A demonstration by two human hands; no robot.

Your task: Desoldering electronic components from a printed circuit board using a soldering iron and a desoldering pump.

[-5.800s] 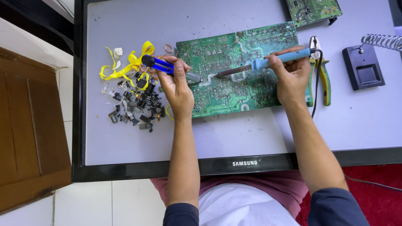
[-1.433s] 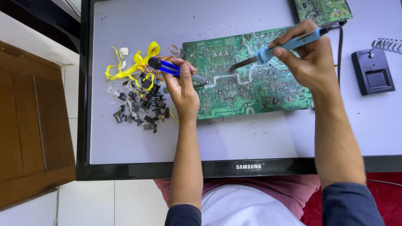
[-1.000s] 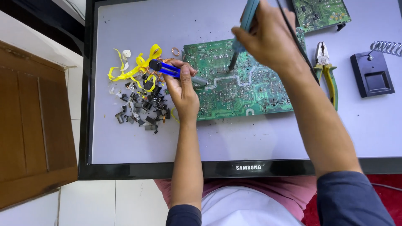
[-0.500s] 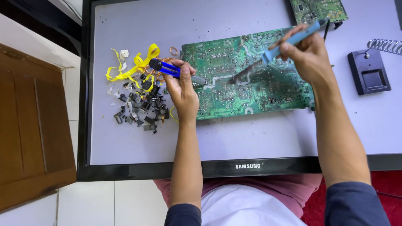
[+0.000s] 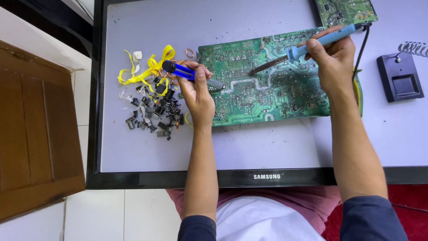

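Observation:
A large green circuit board [image 5: 267,93] lies solder side up on a flat white panel [image 5: 249,147] with a black frame. My left hand [image 5: 196,96] grips a blue desoldering pump [image 5: 180,70], its grey nozzle resting on the board's left part. My right hand [image 5: 332,60] holds a light-blue soldering iron [image 5: 312,44], whose dark tip touches the board near its upper middle. The iron's black cord runs down past my right wrist.
A heap of small dark removed parts [image 5: 154,114] and yellow strips [image 5: 145,71] lies left of the board. A black iron stand with a coiled holder [image 5: 401,76] sits at the right. A second green board [image 5: 345,11] lies at the top. A wooden panel [image 5: 35,138] is at left.
My right hand swung the iron up off the board and brought it back down; its tip now rests on the board's upper middle. My left hand and the pump stayed put.

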